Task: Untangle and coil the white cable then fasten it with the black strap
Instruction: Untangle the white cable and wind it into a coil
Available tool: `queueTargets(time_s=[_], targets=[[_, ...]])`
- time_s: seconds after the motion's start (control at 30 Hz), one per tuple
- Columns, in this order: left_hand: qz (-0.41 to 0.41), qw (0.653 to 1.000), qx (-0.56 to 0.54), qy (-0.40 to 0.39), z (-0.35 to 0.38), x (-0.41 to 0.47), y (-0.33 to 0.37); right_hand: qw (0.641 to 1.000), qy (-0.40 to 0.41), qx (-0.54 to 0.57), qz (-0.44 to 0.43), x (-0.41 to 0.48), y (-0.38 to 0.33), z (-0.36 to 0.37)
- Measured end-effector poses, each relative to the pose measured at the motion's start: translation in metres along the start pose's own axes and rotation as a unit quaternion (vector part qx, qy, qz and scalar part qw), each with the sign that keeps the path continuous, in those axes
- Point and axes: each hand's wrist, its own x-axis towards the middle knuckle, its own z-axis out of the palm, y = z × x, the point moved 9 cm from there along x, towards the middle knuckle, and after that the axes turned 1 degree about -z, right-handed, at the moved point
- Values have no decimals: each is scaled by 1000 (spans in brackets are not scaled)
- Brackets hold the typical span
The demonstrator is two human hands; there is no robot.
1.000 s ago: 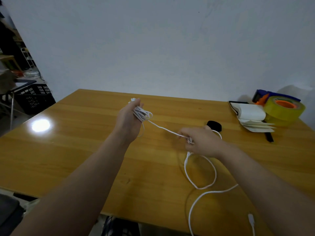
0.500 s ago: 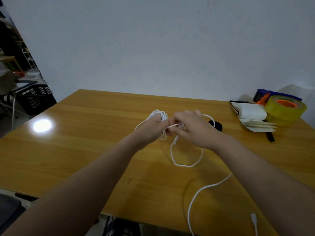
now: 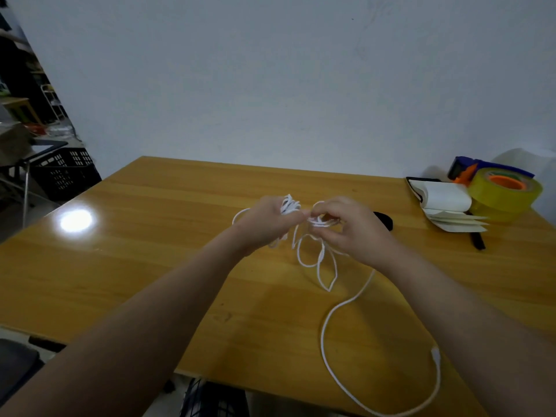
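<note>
Above the middle of the wooden table (image 3: 135, 266), my left hand (image 3: 267, 221) grips a bunch of loops of the white cable (image 3: 326, 323). My right hand (image 3: 352, 230) pinches more loops right beside it, fingertips almost touching the left hand. A few loops hang down between the hands. The loose tail runs toward the table's near edge and curls back, with its plug lying at the near right. The black strap (image 3: 384, 219) lies on the table just behind my right hand, partly hidden by it.
At the far right stand a yellow tape roll (image 3: 505, 195) on a blue and orange dispenser, an open notebook (image 3: 445, 203) and a black pen (image 3: 477, 240). A grey wall rises behind the table. A black crate (image 3: 64, 174) sits on the floor to the left.
My hands came together from about a hand's width apart. The right hand drew slack cable up toward the left hand's bundle, so new loops hang between them and the tail on the table has shortened.
</note>
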Motion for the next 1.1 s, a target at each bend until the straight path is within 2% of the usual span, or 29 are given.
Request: queueTargets(time_s=[0.1,0.17,0.2,0.23,0.3,0.33,0.37,0.4,0.43,0.47,0.5,0.53,0.57,0.6,0.63,0.7,0.77,0.83,0.97,1.03,1.1], targets=[[-46,994,-30,98,-20,4,-19,997,77,-1,22,-5,3,-13],[-77,989,12,127,-29,5,-33,988,142,30,43,-11,9,-26],[-91,985,51,138,-35,5,-41,978,180,88,64,-15,14,-34],[-108,979,80,154,-42,4,-50,955,221,172,97,-19,22,-42],[-159,963,75,203,-59,-4,-75,883,293,334,149,-28,37,-57],[-182,954,46,232,-67,-10,-88,853,311,383,173,-33,46,-62],[-199,944,6,264,-75,-16,-98,842,299,397,211,-37,54,-61],[-205,933,-40,294,-80,-22,-105,856,261,366,257,-42,63,-56],[-203,924,-86,313,-82,-27,-109,889,183,287,305,-45,71,-45],[-192,920,-130,317,-81,-28,-109,923,70,171,338,-48,80,-28],[-174,920,-174,306,-77,-27,-106,934,-41,38,352,-52,89,-12],[-154,923,-208,284,-71,-24,-100,927,-104,-76,351,-53,88,-4],[-134,929,-227,260,-65,-20,-91,923,-114,-136,342,-48,81,-3],[-115,937,-228,239,-58,-16,-81,933,-77,-150,316,-36,70,-7],[-99,945,-220,222,-52,-13,-70,954,-25,-109,280,-24,53,-12],[-64,959,-195,196,-42,-8,-46,972,62,60,220,-2,17,-14],[-39,967,-176,181,-34,-5,-26,961,39,163,220,8,-6,5],[-23,970,-175,166,-28,-4,-13,954,16,183,237,10,-13,24],[-7,979,-136,153,-27,-6,-6,922,51,281,262,8,-3,36],[-2,987,-90,133,-25,-7,-7,918,89,283,263,9,2,32],[-10,994,-52,98,-18,-6,-9,934,142,227,237,13,3,13]])
